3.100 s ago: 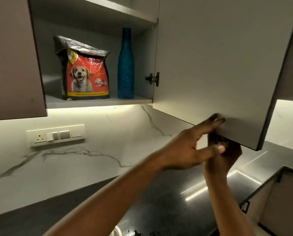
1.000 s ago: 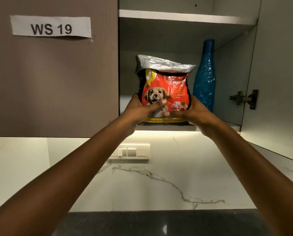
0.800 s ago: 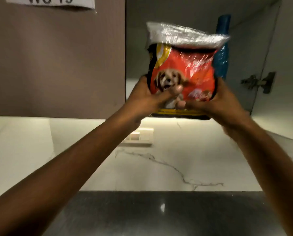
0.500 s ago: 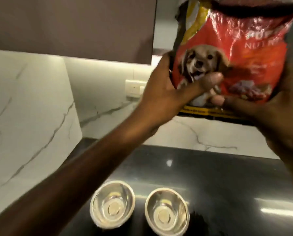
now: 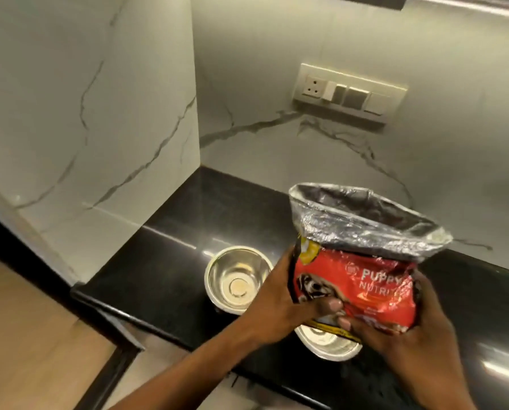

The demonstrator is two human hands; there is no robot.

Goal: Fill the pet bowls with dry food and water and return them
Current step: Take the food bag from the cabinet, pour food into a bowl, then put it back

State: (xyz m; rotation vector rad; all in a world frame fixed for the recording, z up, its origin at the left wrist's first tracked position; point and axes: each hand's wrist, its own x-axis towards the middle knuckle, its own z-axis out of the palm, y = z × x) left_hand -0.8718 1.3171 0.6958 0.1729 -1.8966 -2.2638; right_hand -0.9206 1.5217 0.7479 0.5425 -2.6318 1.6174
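While both hands, left and right, clasp the upright open bag at lower right of the frame, one bowl sits directly beneath it on the table, the other bowl farther left, nearer the left hand.

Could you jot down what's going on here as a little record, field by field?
place: black countertop in a marble-walled corner
held: puppy food bag, upright, foil top open
left hand: grips the bag's left side
right hand: supports its lower right
far bowl: steel, empty
near bowl: steel, partly hidden under the bag
wall: switch panel
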